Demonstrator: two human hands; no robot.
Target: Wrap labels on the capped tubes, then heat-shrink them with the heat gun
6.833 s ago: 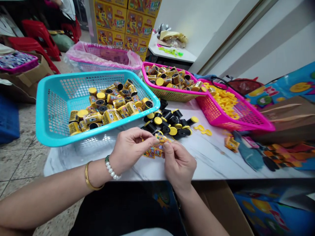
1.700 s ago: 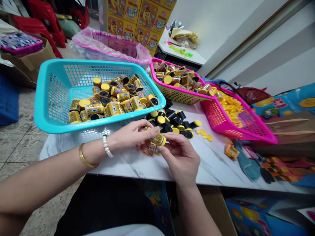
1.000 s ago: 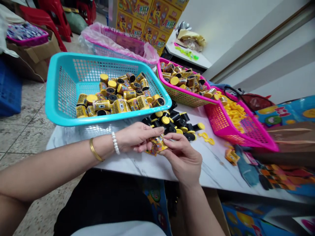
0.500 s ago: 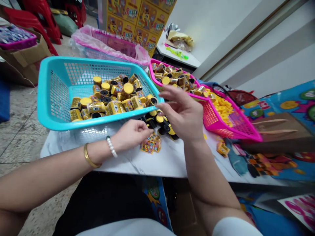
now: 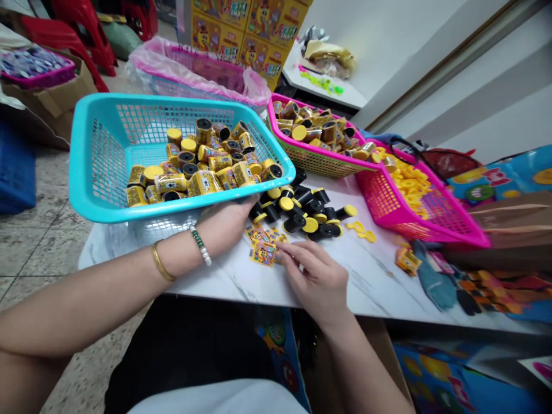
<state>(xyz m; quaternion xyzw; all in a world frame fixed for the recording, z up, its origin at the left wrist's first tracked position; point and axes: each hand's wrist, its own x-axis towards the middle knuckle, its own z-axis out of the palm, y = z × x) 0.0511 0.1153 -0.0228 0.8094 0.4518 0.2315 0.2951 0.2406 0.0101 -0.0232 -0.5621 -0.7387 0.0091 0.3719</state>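
Note:
My left hand [image 5: 226, 225] reaches under the front rim of the turquoise basket [image 5: 116, 215], at the left edge of a pile of black cylinders with yellow caps [image 5: 302, 210]. Its fingertips are hidden, so its grip does not show. My right hand [image 5: 321, 279] pinches the edge of a small printed label at the stack of yellow, colourful labels [image 5: 263, 253] on the marble-patterned table [image 5: 233, 284]. Inside the turquoise basket lie many label-wrapped cylinders [image 5: 202, 183], some showing yellow ends and some black.
A pink basket [image 5: 319, 152] of wrapped cylinders stands behind the pile. Right of it, another pink basket [image 5: 448, 230] holds yellow plastic pieces [image 5: 409, 184]. Two yellow links [image 5: 361, 231] lie beside the pile. Printed yellow cartons [image 5: 241, 34] are stacked at the back.
My right hand has come down from above the pile to the labels. My left hand has moved from the labels up toward the basket rim. A wrapped cylinder now stands higher in the turquoise basket.

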